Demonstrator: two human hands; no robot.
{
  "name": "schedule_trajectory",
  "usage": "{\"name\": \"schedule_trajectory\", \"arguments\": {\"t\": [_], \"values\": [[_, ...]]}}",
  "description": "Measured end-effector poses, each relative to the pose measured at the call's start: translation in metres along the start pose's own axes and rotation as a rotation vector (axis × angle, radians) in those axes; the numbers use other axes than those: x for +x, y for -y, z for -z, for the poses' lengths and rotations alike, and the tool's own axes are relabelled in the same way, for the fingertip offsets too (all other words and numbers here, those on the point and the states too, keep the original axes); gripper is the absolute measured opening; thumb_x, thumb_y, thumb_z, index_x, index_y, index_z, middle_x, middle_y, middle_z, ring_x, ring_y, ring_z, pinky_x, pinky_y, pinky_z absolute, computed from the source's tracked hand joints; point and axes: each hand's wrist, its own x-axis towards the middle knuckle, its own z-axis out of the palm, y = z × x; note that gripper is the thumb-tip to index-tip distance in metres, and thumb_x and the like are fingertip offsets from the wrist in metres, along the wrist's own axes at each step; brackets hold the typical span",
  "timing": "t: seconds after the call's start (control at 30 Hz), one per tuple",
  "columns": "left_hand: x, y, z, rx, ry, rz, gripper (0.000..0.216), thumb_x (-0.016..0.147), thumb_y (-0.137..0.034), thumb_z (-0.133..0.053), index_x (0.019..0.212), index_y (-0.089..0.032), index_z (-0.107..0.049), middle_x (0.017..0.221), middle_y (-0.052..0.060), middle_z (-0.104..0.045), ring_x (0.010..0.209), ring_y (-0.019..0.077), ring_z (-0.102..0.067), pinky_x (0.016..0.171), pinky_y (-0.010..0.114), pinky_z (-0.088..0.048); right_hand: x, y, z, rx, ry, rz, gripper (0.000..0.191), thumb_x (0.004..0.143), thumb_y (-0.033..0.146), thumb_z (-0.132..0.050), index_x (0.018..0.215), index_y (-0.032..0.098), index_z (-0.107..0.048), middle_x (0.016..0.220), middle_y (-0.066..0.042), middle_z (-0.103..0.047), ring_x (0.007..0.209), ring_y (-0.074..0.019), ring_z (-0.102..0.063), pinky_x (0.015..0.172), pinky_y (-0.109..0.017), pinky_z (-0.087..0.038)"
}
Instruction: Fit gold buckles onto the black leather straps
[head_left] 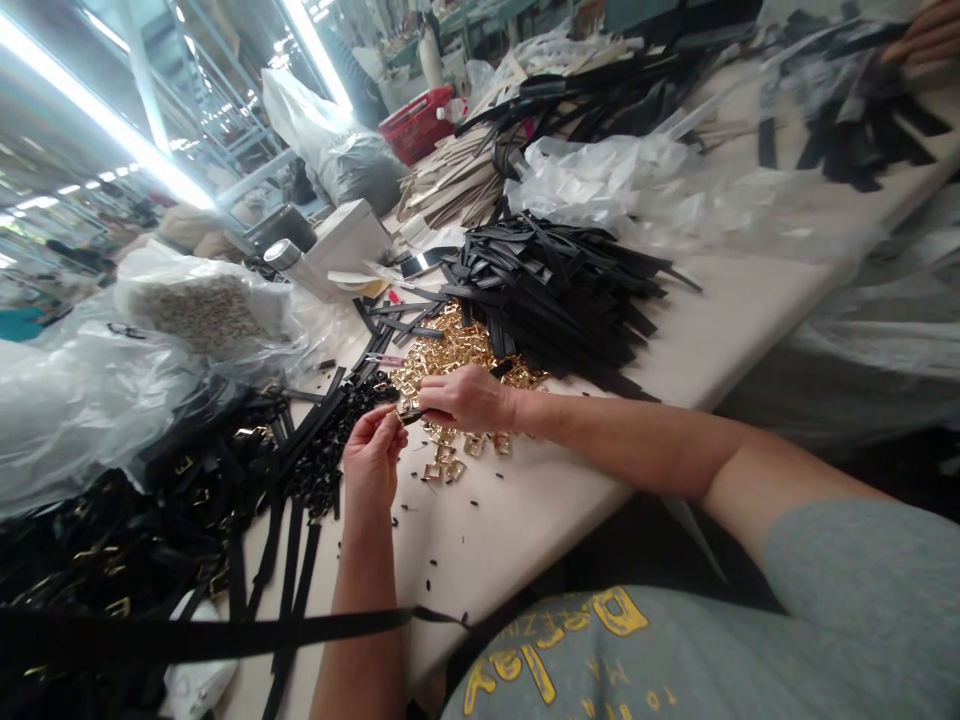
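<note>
A small gold buckle [401, 419] is pinched between the thumb and fingers of my left hand [373, 455]. Close beside it, my right hand [472, 398] has its fingers closed on a narrow black strap [413, 412] that meets the buckle. How the strap passes through the buckle is too small to make out. Under and behind my hands spreads a heap of gold buckles [450, 345]. To the left of my left hand lies a pile of small black loops [321, 455].
Black straps [559, 290] are heaped behind my right forearm. Finished-looking straps with buckles [150, 540] fill the left side. Plastic bags [202, 300], a white box [349, 245] and a red basket [414, 125] stand farther back. Another person's hand [926, 40] shows at top right.
</note>
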Motion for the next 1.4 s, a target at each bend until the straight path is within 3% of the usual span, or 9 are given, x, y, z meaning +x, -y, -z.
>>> {"name": "schedule_trajectory", "arguments": {"t": [0.17, 0.3, 0.6, 0.73, 0.87, 1.1, 1.27, 1.4], "values": [[0.002, 0.003, 0.002, -0.106, -0.002, 0.085, 0.042, 0.047, -0.029, -0.092, 0.082, -0.016, -0.072, 0.071, 0.000, -0.065, 0.052, 0.0038, -0.055, 0.050, 0.011, -0.047, 0.000, 0.002, 0.002, 0.048, -0.079, 0.009, 0.026, 0.095, 0.030, -0.040, 0.083, 0.015, -0.058, 0.082, -0.003, -0.058, 0.068, -0.0106, -0.048, 0.057, -0.026, -0.025], [0.002, 0.008, 0.002, -0.170, 0.028, 0.137, 0.039, 0.054, -0.026, -0.091, 0.087, -0.015, -0.072, 0.072, 0.001, -0.067, 0.053, 0.0048, -0.058, 0.050, 0.010, -0.049, 0.000, 0.001, -0.001, 0.063, -0.126, 0.020, 0.026, 0.095, 0.031, -0.042, 0.081, 0.015, -0.058, 0.079, -0.002, -0.058, 0.067, -0.0107, -0.049, 0.057, -0.025, -0.026], [-0.002, 0.010, -0.002, -0.201, 0.046, 0.147, 0.038, 0.055, -0.021, -0.090, 0.089, -0.012, -0.073, 0.076, 0.005, -0.071, 0.055, 0.0083, -0.063, 0.055, 0.013, -0.053, -0.001, 0.000, -0.003, 0.068, -0.144, 0.040, 0.023, 0.093, 0.030, -0.045, 0.082, 0.015, -0.059, 0.080, -0.002, -0.060, 0.066, -0.0105, -0.050, 0.057, -0.025, -0.027], [-0.002, 0.010, 0.000, -0.223, 0.109, 0.179, 0.031, 0.065, -0.021, -0.084, 0.093, -0.012, -0.073, 0.076, 0.004, -0.070, 0.056, 0.0067, -0.062, 0.055, 0.011, -0.052, -0.001, 0.000, -0.003, 0.113, -0.165, 0.053, 0.022, 0.094, 0.030, -0.046, 0.084, 0.016, -0.059, 0.078, -0.002, -0.059, 0.066, -0.0105, -0.050, 0.057, -0.025, -0.028], [-0.002, 0.010, 0.002, -0.268, 0.168, 0.207, 0.034, 0.064, -0.025, -0.086, 0.093, -0.012, -0.073, 0.077, 0.004, -0.070, 0.055, 0.0053, -0.060, 0.054, 0.010, -0.051, -0.001, 0.000, -0.005, 0.177, -0.191, 0.062, 0.020, 0.094, 0.030, -0.047, 0.086, 0.016, -0.060, 0.078, -0.001, -0.059, 0.066, -0.0098, -0.051, 0.058, -0.024, -0.031], [-0.004, 0.013, 0.000, -0.179, 0.139, 0.139, 0.036, 0.060, -0.020, -0.087, 0.092, -0.013, -0.073, 0.079, 0.005, -0.070, 0.057, 0.0062, -0.061, 0.057, 0.012, -0.052, -0.002, -0.002, -0.010, 0.171, -0.117, 0.016, 0.023, 0.093, 0.035, -0.049, 0.091, 0.016, -0.061, 0.085, -0.003, -0.063, 0.073, -0.0119, -0.055, 0.061, -0.025, -0.033], [0.003, 0.015, 0.007, -0.236, 0.074, 0.185, 0.035, 0.059, -0.017, -0.087, 0.091, -0.011, -0.072, 0.079, 0.004, -0.069, 0.055, 0.0049, -0.059, 0.053, 0.010, -0.050, -0.002, -0.006, -0.009, 0.215, -0.063, -0.007, 0.033, 0.089, 0.042, -0.058, 0.109, 0.016, -0.059, 0.101, -0.005, -0.066, 0.084, -0.0143, -0.059, 0.065, -0.026, -0.037], [0.003, 0.018, 0.006, -0.255, 0.073, 0.222, 0.029, 0.063, -0.014, -0.084, 0.089, -0.013, -0.072, 0.078, 0.003, -0.068, 0.056, 0.0048, -0.059, 0.054, 0.010, -0.051, -0.002, -0.005, -0.009, 0.209, -0.039, 0.004, 0.032, 0.090, 0.042, -0.056, 0.108, 0.016, -0.061, 0.101, -0.005, -0.066, 0.085, -0.0147, -0.060, 0.065, -0.026, -0.037]]}}
